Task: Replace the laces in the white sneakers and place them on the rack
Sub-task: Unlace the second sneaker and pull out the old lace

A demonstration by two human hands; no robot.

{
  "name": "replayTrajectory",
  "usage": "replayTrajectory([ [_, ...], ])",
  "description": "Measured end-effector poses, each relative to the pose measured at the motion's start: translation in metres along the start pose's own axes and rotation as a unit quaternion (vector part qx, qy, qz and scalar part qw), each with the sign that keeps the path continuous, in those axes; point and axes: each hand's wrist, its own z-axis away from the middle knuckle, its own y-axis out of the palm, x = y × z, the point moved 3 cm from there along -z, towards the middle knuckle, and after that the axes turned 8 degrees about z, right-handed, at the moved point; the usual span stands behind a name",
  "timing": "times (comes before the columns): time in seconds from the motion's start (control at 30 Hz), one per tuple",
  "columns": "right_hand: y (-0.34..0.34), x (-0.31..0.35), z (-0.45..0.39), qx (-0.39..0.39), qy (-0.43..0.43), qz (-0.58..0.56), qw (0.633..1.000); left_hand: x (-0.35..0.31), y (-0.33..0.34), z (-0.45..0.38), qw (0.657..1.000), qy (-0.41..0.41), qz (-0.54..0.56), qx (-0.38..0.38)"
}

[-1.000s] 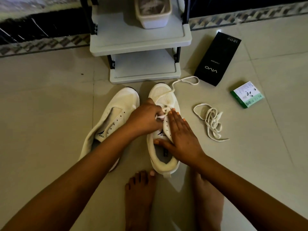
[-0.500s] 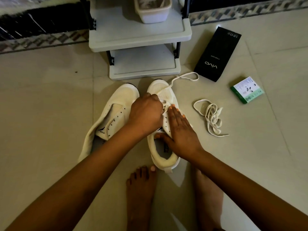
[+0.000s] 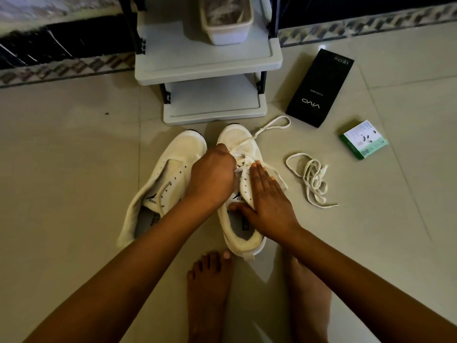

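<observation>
On the tiled floor [image 3: 74,169], two white sneakers [image 3: 173,174], one half-laced.

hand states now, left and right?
Left hand: closed, pinching the lace on the right sneaker.
Right hand: open, fingers flat, pressing on that sneaker's side.

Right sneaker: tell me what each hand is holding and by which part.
The left hand pinches the lace near the eyelets. The right hand lies flat on the right sneaker, its thumb at the collar.
</observation>
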Motion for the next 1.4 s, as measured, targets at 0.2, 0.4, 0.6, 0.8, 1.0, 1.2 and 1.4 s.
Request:
replayTrajectory([
  [0.2, -0.004, 0.001, 0.001, 0.008, -0.002, -0.006, 1.000, -0.002, -0.024, 0.002, 0.950, 0.016, 0.303, 0.077],
  [0.4, -0.003, 0.002, 0.000, 0.010, 0.005, -0.004, 1.000, 0.002, -0.005, 0.006, 0.992, 0.031, 0.081, 0.087],
  [0.6, -0.003, 0.002, 0.001, 0.009, 0.000, -0.010, 1.000, -0.001, -0.012, 0.000, 0.971, 0.051, 0.213, 0.092],
  [0.8, -0.006, 0.004, 0.002, 0.002, -0.004, -0.016, 1.000, -0.006, -0.017, 0.005, 0.959, 0.061, 0.260, 0.092],
  [1.0, -0.009, 0.005, 0.003, 0.022, 0.008, -0.002, 1.000, 0.002, -0.005, -0.001, 0.999, 0.028, 0.016, 0.042],
  [1.2, -0.004, 0.002, 0.001, 0.024, 0.005, 0.003, 1.000, -0.003, -0.025, 0.004, 0.964, 0.071, 0.246, 0.078],
  [1.4, -0.005, 0.003, 0.001, 0.005, 0.007, -0.008, 1.000, -0.009, -0.019, 0.007, 0.966, 0.081, 0.230, 0.082],
])
